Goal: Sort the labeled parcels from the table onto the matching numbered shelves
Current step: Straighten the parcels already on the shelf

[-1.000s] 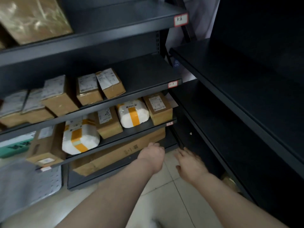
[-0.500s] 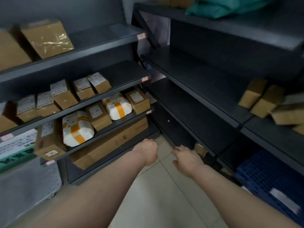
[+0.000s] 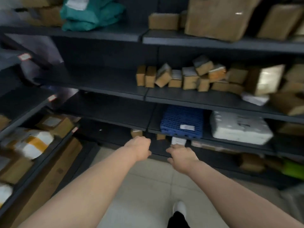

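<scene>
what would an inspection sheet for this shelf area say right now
surface: dark metal shelves, two runs meeting at a corner
job's things: small brown parcels crowded on the middle shelf; green bag on top shelf; white parcel with orange tape at left
clutter: blue slatted tray beside a white padded parcel
hands: left hand and right hand hold nothing
cables: nothing seen
surroundings: pale tiled floor, white shoe; shelf tags too blurred to read

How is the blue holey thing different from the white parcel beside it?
The blue grid panel is blue with rows of holes; the white parcel has a wrinkled white wrapper. The blue grid panel looks narrower, the white parcel wider and bulkier. The panel has a small white label near its front; the parcel shows only faint dark marks. Both lie flat, side by side, on one dark shelf.
</scene>
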Demonstrator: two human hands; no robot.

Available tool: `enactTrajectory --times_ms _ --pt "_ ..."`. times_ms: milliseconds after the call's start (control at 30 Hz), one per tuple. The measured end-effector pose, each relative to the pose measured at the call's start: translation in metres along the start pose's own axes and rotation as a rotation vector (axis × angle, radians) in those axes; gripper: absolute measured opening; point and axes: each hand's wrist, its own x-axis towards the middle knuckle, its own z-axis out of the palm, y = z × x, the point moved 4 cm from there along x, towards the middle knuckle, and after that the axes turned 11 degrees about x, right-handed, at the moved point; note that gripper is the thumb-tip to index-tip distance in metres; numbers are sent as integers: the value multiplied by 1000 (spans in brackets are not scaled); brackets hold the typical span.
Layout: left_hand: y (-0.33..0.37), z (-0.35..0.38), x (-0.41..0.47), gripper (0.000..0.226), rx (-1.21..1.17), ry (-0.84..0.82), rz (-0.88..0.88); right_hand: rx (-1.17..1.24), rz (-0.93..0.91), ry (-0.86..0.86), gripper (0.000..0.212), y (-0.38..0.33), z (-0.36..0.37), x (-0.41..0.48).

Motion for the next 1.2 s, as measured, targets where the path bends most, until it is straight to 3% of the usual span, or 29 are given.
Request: enactTrajectory --times_ms 500,833,1200 --pt "395 -87 -1 36 246 134 698 221 744 340 41 259 -26 -310" --pt "634 -106 -71 44 317 169 931 234 1019 479 39 386 -37 -507" --pt "804 -109 -119 45 505 223 1176 353 1301 655 34 457 0 -645"
